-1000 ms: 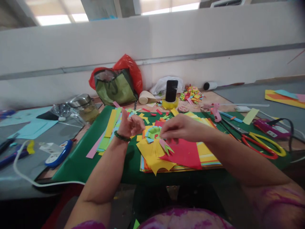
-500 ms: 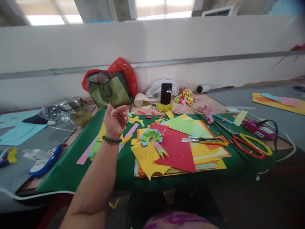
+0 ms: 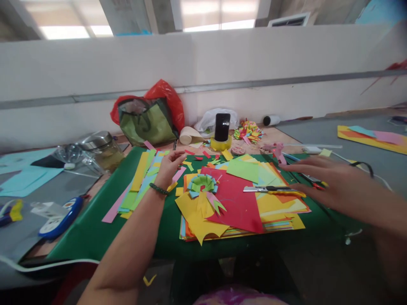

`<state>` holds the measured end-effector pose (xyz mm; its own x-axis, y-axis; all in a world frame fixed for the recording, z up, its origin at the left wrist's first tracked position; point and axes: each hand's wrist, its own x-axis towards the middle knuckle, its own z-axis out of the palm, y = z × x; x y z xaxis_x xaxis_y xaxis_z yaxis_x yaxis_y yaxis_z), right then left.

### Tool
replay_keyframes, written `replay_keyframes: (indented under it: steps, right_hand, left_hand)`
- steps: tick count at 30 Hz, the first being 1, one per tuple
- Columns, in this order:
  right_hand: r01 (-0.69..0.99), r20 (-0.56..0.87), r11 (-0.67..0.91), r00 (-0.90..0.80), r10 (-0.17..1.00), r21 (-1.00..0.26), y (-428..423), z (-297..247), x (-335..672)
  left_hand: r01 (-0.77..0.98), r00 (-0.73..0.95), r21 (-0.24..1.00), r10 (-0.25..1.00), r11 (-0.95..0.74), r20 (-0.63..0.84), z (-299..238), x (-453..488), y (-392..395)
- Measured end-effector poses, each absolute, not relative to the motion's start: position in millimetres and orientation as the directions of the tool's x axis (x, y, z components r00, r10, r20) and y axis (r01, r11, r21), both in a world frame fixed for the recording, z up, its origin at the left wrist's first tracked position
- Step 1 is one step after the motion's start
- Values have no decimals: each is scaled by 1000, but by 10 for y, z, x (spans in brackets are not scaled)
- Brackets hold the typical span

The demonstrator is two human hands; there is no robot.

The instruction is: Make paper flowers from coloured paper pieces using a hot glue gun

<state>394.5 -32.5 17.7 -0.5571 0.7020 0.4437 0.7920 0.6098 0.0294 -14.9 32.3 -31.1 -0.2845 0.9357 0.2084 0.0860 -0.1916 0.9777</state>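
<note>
My left hand, a green bead bracelet at its wrist, is over small paper scraps, its fingers drawn together. Whether anything is between the fingertips cannot be made out. Nearby lie paper strips and small yellow scraps. My right hand, smeared by motion, reaches in from the right with fingers stretched and holding nothing. It hovers over the scissors, beside the box cutter and the pink glue gun. Between my hands, a green and blue paper rosette with pink and green tails rests on stacked coloured paper.
A phone stands upright on a yellow roll. Behind are a green bag, a glass jar and a multicoloured paper bunch. A blue power strip lies left; a white cable runs along the front left edge.
My left hand has come down and right from its raised position to the scraps. My right hand has entered from the right and now covers most of the scissors.
</note>
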Motion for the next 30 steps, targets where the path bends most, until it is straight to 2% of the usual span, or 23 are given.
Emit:
replay_keyframes:
  steps: [3, 8, 11, 20, 30]
  right_hand:
    - [648, 301, 759, -737, 605, 59, 180, 182, 3139]
    - [627, 60, 760, -777, 627, 172, 867, 12, 2294]
    - [591, -28, 774, -791, 611, 227, 1070, -123, 2111]
    - [579, -60, 763, -784, 618, 288, 1261, -294, 2010]
    - [634, -10, 744, -760, 650, 210, 1395, -401, 2035]
  left_hand:
    - [194, -189, 959, 951, -208, 245, -344, -130, 330]
    - [341, -63, 910, 960, -235, 272, -406, -173, 375]
    - [416, -10, 875, 962, -246, 274, -442, -192, 386]
    - [517, 28, 816, 957, -260, 287, -451, -206, 388]
    - [507, -5, 826, 957, -249, 291, -453, -249, 411]
